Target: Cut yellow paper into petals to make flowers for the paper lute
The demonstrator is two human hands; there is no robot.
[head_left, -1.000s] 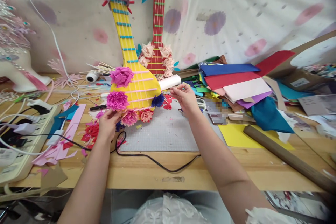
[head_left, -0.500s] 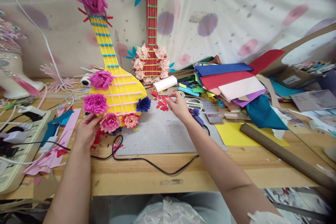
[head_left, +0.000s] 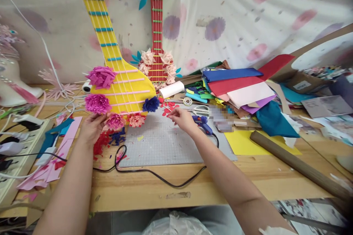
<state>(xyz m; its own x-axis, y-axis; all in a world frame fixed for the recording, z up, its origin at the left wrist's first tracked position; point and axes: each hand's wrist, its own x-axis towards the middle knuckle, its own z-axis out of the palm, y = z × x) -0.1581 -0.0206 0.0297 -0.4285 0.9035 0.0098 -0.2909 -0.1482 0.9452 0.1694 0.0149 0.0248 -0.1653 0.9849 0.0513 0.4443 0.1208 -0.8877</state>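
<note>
My left hand (head_left: 93,128) grips the lower left edge of a yellow paper pipa (head_left: 132,97), holding it tilted back to the left above the table. Pink, magenta, coral and dark blue paper flowers ring its body, and white strings run over pink and teal frets. My right hand (head_left: 182,120) hovers over the grey cutting mat (head_left: 165,145) with fingertips pinched together; what is between them, if anything, is too small to make out. Red paper petals (head_left: 167,109) lie just beyond these fingertips. A blue glue gun (head_left: 202,123) and scissors (head_left: 202,110) rest right of this hand.
Behind stands a red paper instrument (head_left: 157,44) with pale flowers. Stacked coloured paper (head_left: 239,82) fills the back right, near a brown roll (head_left: 292,161). A power strip (head_left: 27,154) lies at left. A black cord (head_left: 165,180) loops across the front.
The pipa has risen and come nearer, its neck leaning further left; red and blue scraps beneath it now show more. My right hand has drawn slightly back from the red petals.
</note>
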